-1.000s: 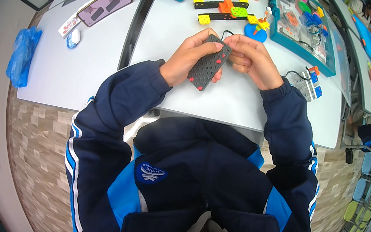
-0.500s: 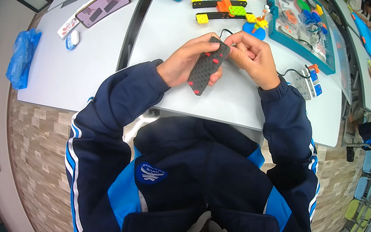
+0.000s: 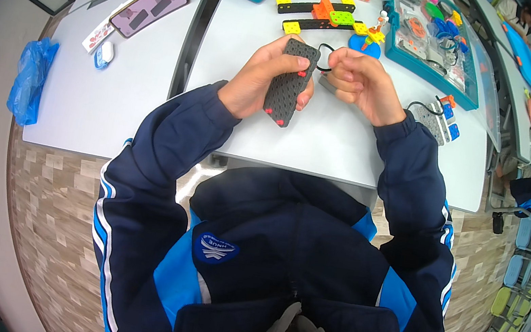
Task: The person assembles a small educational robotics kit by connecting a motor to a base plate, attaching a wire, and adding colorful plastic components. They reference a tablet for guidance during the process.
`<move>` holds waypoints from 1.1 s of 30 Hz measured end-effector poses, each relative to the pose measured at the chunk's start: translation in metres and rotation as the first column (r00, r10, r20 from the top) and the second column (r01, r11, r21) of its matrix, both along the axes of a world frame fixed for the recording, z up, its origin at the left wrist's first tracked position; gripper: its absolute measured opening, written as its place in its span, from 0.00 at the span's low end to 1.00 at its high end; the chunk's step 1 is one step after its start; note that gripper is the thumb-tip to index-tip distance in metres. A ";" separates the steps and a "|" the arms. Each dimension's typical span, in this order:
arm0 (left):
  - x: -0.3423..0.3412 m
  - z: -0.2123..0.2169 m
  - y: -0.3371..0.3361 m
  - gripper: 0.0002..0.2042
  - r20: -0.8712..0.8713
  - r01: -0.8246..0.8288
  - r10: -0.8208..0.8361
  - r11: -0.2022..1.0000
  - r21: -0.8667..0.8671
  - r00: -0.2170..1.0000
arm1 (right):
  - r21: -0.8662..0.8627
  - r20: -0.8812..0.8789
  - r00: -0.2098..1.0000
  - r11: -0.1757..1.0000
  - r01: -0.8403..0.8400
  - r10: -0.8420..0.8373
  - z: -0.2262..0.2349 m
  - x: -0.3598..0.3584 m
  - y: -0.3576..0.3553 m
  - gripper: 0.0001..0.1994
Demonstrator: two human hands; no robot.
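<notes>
A dark grey perforated plate (image 3: 283, 93) is held tilted over the table, with my left hand (image 3: 262, 73) closed on it. My left thumb presses its upper part, and the fingers wrap behind. Red pegs (image 3: 302, 73) stick out of the plate, one beside the thumb and two at the lower end. Just right of the plate, my right hand (image 3: 363, 84) is apart from it, its fingers curled and pinched together. Whatever they hold, if anything, is hidden. A black cable loop (image 3: 323, 58) shows between the plate and my right fingers.
Ahead lie black beams with yellow, orange and green blocks (image 3: 321, 13) and a small figure on a blue disc (image 3: 366, 45). Teal parts cases (image 3: 424, 69) stand beyond. A grey-and-blue block with a cable (image 3: 435, 125) sits right; a phone (image 3: 149, 9) leans left.
My right hand has pulled away from the plate to the right. The plate has shifted slightly left, and fewer red pegs show near its upper end.
</notes>
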State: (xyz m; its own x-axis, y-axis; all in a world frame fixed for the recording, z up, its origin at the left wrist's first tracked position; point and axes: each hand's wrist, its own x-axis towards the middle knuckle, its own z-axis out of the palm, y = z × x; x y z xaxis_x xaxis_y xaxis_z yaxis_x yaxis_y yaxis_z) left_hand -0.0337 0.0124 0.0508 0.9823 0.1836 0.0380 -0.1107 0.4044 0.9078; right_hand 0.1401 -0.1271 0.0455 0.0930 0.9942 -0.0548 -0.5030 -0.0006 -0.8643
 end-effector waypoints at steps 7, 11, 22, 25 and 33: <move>0.003 -0.002 -0.003 0.12 -0.006 0.040 -0.040 0.999 -0.037 0.999 | 0.088 0.338 0.922 0.981 0.171 -0.191 0.002 -0.015 -0.003 0.09; 0.004 -0.004 -0.004 0.11 -0.020 0.035 -0.036 0.998 -0.055 0.999 | 0.115 0.442 0.859 0.966 0.232 -0.259 0.002 -0.020 -0.003 0.09; 0.006 -0.010 0.004 0.08 -0.030 0.042 -0.048 0.985 -0.166 0.998 | 0.129 0.563 0.787 0.968 0.217 -0.252 -0.002 -0.011 -0.006 0.07; 0.005 -0.007 0.019 0.08 0.179 0.070 -0.022 0.963 -0.262 0.984 | 0.125 0.544 0.780 0.949 0.289 -0.309 0.003 0.006 -0.007 0.07; 0.005 -0.020 0.027 0.11 -0.026 -0.179 0.326 0.583 0.792 0.945 | 0.000 -0.192 0.966 0.984 0.177 -0.174 0.002 0.033 -0.005 0.08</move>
